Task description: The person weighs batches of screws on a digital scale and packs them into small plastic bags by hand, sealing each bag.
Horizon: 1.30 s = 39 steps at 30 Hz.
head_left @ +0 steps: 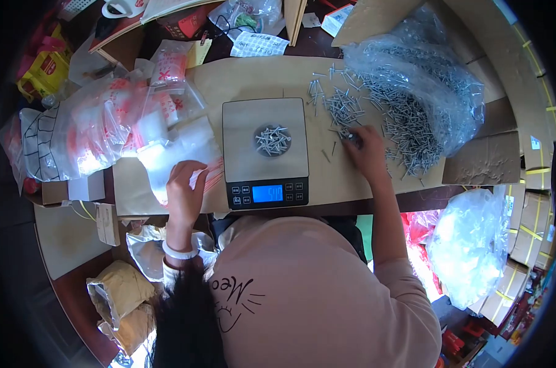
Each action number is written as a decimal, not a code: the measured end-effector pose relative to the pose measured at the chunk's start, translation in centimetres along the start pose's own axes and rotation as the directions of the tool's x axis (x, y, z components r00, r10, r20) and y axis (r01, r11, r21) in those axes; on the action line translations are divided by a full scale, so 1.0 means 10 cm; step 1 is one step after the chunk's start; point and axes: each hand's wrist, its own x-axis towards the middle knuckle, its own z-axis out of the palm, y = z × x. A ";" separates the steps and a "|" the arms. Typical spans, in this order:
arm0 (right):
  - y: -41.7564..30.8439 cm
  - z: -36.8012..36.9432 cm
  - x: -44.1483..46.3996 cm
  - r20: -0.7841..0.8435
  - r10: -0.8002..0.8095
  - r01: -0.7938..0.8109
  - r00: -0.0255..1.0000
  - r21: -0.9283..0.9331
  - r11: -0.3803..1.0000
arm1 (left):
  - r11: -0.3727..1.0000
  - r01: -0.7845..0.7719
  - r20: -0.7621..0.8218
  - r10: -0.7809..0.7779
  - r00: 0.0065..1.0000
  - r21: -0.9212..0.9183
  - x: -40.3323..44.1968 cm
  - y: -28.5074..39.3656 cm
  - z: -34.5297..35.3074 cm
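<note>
"Long black hair [189, 322] noted. Silver metal screws [410, 126]?"

"Heaped on and right of the flat digital scale [240, 122]; some are gripped by the right hand [368, 152]. Left hand [185, 185]: curled at clear plastic bags [189, 144], grip undeterminable."

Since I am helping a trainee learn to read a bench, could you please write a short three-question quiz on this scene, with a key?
1. What lies on the platform of the scale?
a) a mug
b) a small pile of screws
c) a roll of tape
2. True or false: the right hand is nearer the big heap of screws than the left hand is.
3. Fill in: the lit display glows ____.

Key: 1 b; 2 true; 3 blue.
</note>
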 end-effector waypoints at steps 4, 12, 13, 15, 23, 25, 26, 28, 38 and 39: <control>-0.08 -0.15 0.20 -0.060 -0.046 0.048 0.997 0.037 0.998 | 0.998 -0.069 -0.015 0.069 0.998 0.015 0.05 0.09 -0.03; -0.94 -0.39 0.47 0.181 -0.175 0.113 0.968 0.312 0.944 | 0.955 -0.147 0.065 0.135 0.989 0.257 -0.02 -0.18 0.23; -1.07 -0.34 0.50 0.237 -0.237 0.146 0.942 0.345 0.927 | 0.963 -0.142 0.073 0.128 0.989 0.228 -0.01 -0.19 0.23; -1.27 -0.19 0.51 0.271 -0.374 0.254 0.887 0.390 0.885 | 0.976 -0.101 0.076 0.088 0.993 0.193 -0.03 -0.19 0.21; -1.29 -0.16 0.56 0.397 -0.345 0.110 0.850 0.507 0.855 | 0.997 0.019 -0.025 -0.017 1.000 0.072 -0.10 -0.24 0.18; -1.07 -0.29 0.56 0.416 -0.301 -0.019 0.858 0.612 0.791 | 0.999 0.018 -0.007 -0.018 1.000 0.049 -0.10 -0.26 0.15; -0.96 -0.35 0.56 0.427 -0.280 -0.083 0.860 0.657 0.749 | 0.999 0.018 0.002 -0.018 1.000 0.038 -0.10 -0.26 0.13; -0.71 -0.34 0.49 0.292 -0.141 -0.202 0.946 0.871 0.449 | 0.999 0.050 -0.073 -0.050 0.996 0.001 -0.04 -0.21 0.05; -0.33 -0.27 0.21 0.479 0.096 -0.441 0.873 0.689 0.576 | 0.969 0.081 -0.143 -0.116 0.983 -0.234 0.00 0.17 -0.29; -0.42 -0.26 0.22 0.464 0.047 -0.391 0.884 0.683 0.617 | 0.954 0.112 -0.078 -0.138 0.987 -0.280 -0.01 0.22 -0.27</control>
